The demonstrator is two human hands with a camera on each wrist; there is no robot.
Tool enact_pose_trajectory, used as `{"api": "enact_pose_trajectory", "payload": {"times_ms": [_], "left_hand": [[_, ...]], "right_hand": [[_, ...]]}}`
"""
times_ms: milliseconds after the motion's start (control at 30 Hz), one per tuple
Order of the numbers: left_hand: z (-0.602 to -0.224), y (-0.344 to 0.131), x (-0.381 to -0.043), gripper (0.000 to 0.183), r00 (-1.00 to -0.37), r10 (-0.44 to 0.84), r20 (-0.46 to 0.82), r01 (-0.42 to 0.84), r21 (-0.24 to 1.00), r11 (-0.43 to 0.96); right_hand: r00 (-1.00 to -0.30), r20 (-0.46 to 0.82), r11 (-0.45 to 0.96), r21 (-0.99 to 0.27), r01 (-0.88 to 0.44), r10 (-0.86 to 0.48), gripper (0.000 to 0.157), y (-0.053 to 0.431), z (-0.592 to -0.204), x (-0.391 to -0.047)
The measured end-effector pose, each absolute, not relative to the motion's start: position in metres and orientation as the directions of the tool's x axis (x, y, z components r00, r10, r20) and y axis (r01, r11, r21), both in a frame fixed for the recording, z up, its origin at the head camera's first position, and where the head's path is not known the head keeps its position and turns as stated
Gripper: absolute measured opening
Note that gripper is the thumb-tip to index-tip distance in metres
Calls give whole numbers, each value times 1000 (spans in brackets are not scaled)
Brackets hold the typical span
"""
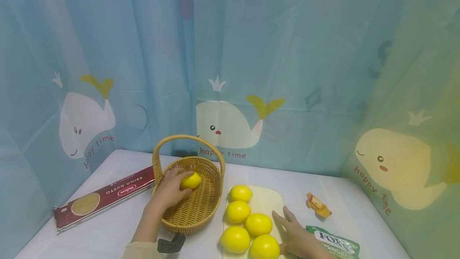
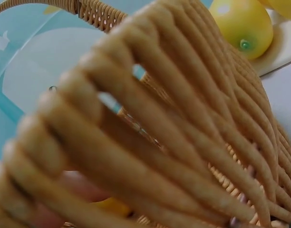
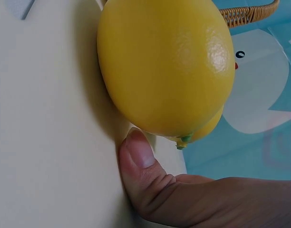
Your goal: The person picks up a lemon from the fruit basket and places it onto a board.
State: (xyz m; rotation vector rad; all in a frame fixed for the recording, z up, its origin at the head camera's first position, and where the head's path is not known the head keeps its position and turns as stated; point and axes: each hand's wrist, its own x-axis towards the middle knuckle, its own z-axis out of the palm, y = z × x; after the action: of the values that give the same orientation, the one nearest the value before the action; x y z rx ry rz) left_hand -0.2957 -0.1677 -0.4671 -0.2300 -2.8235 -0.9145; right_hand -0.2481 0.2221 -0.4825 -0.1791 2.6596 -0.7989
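My left hand (image 1: 171,189) reaches over the near left rim of a wicker basket (image 1: 195,207) and grips a yellow lemon (image 1: 191,180) inside it. In the left wrist view the basket's woven side (image 2: 183,109) hides most of that hand and lemon. Several more lemons (image 1: 258,224) lie on a cream board (image 1: 269,195) right of the basket. My right hand (image 1: 296,233) rests at the board's right edge, fingers spread, beside the lemons. The right wrist view has its thumb (image 3: 140,156) down on the board, right below a lemon (image 3: 164,66) with a green tip.
A dark red spaghetti pack (image 1: 104,201) lies left of the basket. To the right are a small orange wrapped snack (image 1: 318,206) and a green Fox's bag (image 1: 338,243), partly behind the right forearm. A blue whale-print curtain (image 1: 230,71) hangs behind the white table (image 1: 111,223).
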Motion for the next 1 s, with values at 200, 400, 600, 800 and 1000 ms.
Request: {"api": "enact_pose_trajectory", "payload": {"times_ms": [200,400,600,800,1000], "left_hand": [[-468,-167,-295,49,-983,57,174,151,598,787],[-469,-167,-296,49,-979,77,188,180,623,762],[-470,-167,-297,47,-979,107,171,190,611,768],[-468,-167,-295,50,-982,122,145,186,615,767],[-466,-166,-294,54,-976,181,124,219,622,752]], "right_hand": [[-930,-300,829,-559,-11,-215,100,221,-484,-248],[-923,-303,810,-586,-14,-235,100,222,-483,-249],[-921,-311,811,-585,-8,-233,100,222,-484,-251],[-923,-307,811,-584,-9,-231,99,221,-484,-251],[-925,-310,813,-582,0,-222,99,221,-484,-251]]}}
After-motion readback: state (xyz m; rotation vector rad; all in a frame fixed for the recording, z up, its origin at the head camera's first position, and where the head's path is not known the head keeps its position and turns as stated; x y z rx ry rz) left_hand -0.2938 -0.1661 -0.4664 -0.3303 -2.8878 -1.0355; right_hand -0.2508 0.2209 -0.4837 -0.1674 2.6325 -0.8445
